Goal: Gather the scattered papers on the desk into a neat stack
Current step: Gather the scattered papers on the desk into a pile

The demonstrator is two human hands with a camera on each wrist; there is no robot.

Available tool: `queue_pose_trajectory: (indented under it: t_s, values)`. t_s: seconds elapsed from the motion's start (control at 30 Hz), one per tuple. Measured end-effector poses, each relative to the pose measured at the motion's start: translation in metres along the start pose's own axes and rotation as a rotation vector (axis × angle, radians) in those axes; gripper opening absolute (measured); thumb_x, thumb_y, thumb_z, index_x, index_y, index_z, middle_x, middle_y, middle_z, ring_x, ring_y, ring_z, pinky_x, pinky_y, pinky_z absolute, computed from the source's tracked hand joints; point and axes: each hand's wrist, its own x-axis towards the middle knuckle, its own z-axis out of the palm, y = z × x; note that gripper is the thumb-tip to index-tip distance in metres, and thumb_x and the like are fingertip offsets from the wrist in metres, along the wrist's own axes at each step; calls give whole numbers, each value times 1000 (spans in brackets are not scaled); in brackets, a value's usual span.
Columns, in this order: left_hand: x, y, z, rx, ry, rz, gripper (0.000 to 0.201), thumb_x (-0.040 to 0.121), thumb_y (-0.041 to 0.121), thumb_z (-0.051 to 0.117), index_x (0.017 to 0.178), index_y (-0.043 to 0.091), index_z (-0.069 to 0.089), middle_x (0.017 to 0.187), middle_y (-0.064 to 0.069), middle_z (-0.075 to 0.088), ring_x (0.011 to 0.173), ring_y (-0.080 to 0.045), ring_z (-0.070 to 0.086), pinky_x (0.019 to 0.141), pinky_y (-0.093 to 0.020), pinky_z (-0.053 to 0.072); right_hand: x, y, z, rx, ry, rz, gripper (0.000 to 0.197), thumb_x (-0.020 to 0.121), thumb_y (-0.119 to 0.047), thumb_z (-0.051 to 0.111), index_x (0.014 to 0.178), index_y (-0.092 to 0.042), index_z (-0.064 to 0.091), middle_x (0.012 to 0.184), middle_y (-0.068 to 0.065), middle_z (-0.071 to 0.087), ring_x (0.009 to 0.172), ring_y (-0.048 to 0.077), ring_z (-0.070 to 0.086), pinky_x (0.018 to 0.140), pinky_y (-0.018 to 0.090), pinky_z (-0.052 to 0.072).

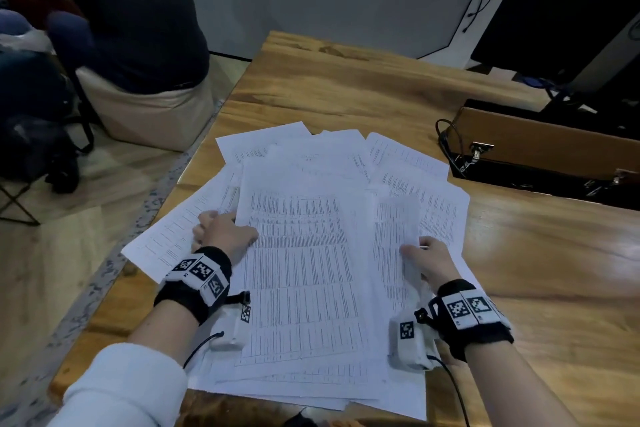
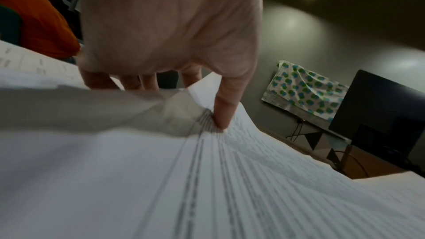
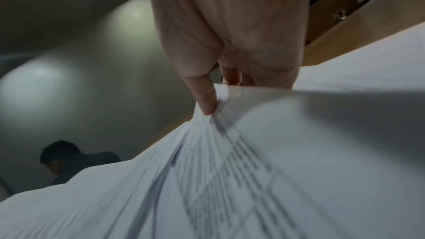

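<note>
Head view: the papers lie fanned and overlapping on the tabletop, not yet squared; left hand and right hand grip opposite edges.

Left wrist view: the thumb pinches a lifted sheet against the curled fingers.

Right wrist view: thumb and fingers pinch several sheets. Aligning evidently remains.
</note>
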Motion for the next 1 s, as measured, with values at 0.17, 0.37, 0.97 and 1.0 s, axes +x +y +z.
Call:
queue_pose_trajectory:
  t_s: [0.17,0.37,0.97,1.0]
  values:
    - [-7,10,12,-313,-205,79,25,80,4,60,105,3,64,108,-17,66,98,-30,62,86,-37,49,1,-5,14,64,-91,-39,35,89,-19,57,118,0,50,102,12,61,83,25,59,68,28,48]
    - [-27,1,33,-407,-310,147,41,92,17,54,132,12,50,127,-6,60,119,-25,56,104,-39,41,-15,-9,13,20,-202,-69,24,83,-23,69,91,0,66,66,6,71,56,12,63,57,22,51]
    - [19,-19,-12,-86,41,8,68,86,29,60,140,1,30,140,-19,42,128,-35,43,104,-43,38,-13,10,-13,340,-132,42,21,82,-1,65,103,2,62,93,19,70,79,29,68,66,40,56]
    - [18,-16,-9,-147,-10,13,60,88,25,58,138,1,34,135,-18,48,123,-34,48,102,-40,40,-13,9,-11,343,-161,42,19,84,-2,64,103,0,62,92,18,70,77,28,69,60,36,56]
